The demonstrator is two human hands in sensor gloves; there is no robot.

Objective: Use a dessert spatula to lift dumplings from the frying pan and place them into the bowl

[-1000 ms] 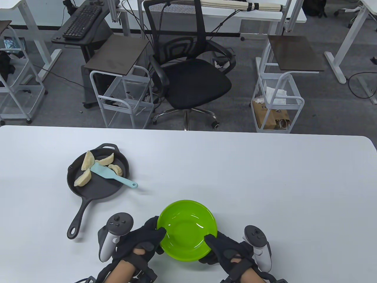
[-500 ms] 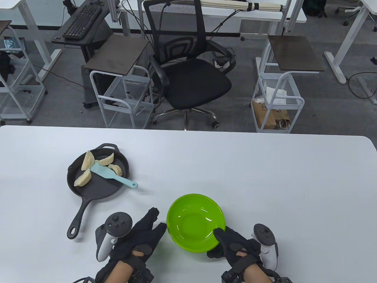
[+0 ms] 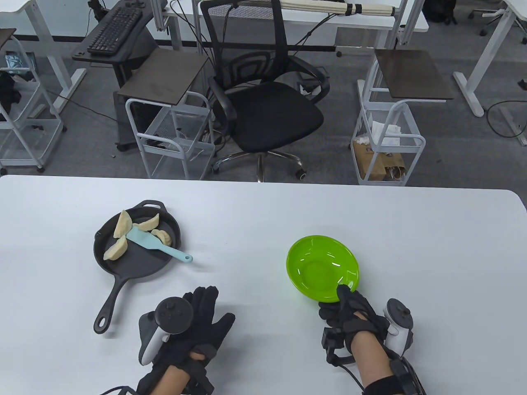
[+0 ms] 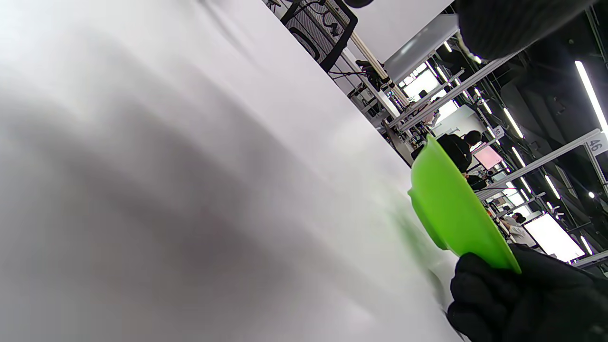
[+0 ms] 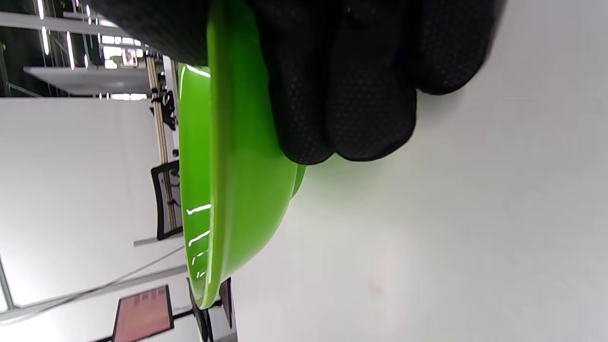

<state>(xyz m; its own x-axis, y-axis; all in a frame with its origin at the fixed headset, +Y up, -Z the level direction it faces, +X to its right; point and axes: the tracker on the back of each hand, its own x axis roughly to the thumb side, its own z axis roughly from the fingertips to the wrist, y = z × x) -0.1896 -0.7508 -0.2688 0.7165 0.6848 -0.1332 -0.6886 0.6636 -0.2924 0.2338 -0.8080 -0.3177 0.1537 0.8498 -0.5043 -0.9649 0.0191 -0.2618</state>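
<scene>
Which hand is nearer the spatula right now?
Left. The left hand lies open on the table just below the spatula and pan; the right hand grips the bowl far to its right.

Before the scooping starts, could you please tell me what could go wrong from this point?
1. The right hand pinches the green bowl by its near rim only; in the right wrist view it looks tilted, so it could slip or tip.
2. The bowl is well to the right of the frying pan, so dumplings may fall off the spatula on the way.
3. The spatula handle overhangs the pan rim; the left hand might knock it.
</scene>
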